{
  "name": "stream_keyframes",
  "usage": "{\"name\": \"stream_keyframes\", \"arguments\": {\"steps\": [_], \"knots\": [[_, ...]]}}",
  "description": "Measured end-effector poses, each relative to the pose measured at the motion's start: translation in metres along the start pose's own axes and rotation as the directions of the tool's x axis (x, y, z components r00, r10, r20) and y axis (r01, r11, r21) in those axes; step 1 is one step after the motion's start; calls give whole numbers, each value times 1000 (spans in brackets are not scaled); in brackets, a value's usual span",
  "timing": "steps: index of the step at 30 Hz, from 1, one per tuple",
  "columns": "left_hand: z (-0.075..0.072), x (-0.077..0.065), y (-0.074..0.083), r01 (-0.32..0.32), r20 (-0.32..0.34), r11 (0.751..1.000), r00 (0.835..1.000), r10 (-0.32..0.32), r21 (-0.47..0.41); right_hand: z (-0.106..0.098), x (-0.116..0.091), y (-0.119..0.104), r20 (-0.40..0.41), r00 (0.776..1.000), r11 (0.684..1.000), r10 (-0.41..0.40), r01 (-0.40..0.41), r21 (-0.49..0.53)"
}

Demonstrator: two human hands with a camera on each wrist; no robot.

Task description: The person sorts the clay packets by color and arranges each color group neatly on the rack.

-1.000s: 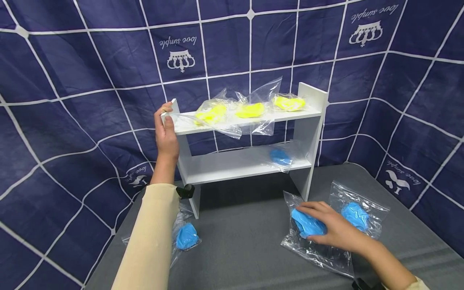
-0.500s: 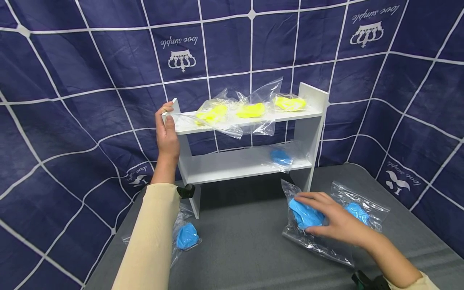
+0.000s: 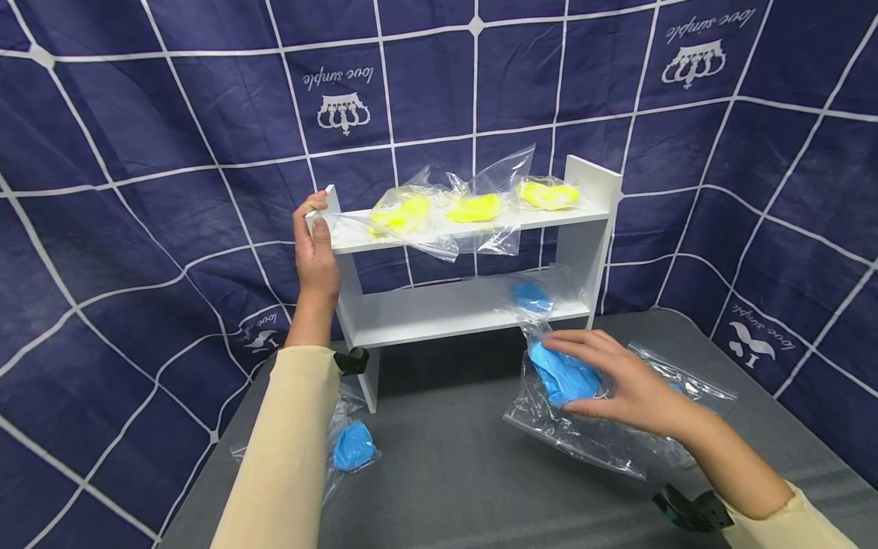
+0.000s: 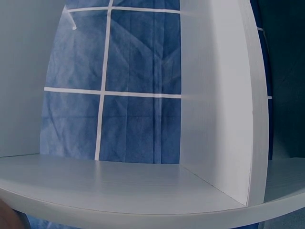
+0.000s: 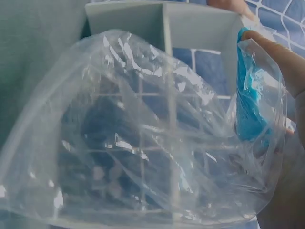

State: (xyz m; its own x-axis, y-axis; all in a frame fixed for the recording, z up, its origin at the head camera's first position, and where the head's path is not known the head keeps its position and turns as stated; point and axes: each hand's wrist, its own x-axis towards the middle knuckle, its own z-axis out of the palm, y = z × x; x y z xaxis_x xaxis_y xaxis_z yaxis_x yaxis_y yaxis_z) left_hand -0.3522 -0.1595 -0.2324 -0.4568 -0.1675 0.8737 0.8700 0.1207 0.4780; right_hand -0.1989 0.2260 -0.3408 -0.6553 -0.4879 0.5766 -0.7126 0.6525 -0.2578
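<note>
My left hand (image 3: 317, 255) grips the upper left end of a white two-tier shelf (image 3: 425, 314). In front of the shelf's right side, my right hand (image 3: 627, 381) holds a clear zip bag with a light blue lump (image 3: 561, 375) inside, fingers on top and thumb below. The bag's loose plastic (image 5: 119, 143) hangs wide across the right wrist view. On the middle shelf, at its right, lies a bag with a blue lump (image 3: 530, 296). Three bags with yellow lumps (image 3: 475, 208) lie along the top shelf. The left wrist view shows the shelf's boards (image 4: 224, 95).
Another bagged blue lump (image 3: 354, 447) lies on the grey cloth (image 3: 439, 473) at left, beside my sleeve. A further clear bag (image 3: 696, 385) lies at right, partly behind my right hand. A dark blue gridded curtain (image 3: 425, 91) hangs close behind the shelf.
My right hand has raised the bagged blue lump up and left toward the middle shelf, covering more of the bag at right. The left hand stays on the shelf.
</note>
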Motion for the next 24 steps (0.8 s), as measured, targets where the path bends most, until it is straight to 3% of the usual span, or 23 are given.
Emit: {"name": "stream_keyframes", "arguments": {"steps": [9, 18, 24], "knots": [[1, 0, 1, -2, 0, 1000, 1000, 2, 13, -1, 48, 4, 0, 1000, 1000, -2, 2, -16], [9, 0, -1, 5, 18, 1000, 1000, -6, 18, 8, 95, 25, 17, 990, 990, 137, -137, 21], [0, -1, 2, 0, -8, 998, 1000, 0, 60, 25, 132, 28, 35, 977, 978, 209, -209, 6]]}}
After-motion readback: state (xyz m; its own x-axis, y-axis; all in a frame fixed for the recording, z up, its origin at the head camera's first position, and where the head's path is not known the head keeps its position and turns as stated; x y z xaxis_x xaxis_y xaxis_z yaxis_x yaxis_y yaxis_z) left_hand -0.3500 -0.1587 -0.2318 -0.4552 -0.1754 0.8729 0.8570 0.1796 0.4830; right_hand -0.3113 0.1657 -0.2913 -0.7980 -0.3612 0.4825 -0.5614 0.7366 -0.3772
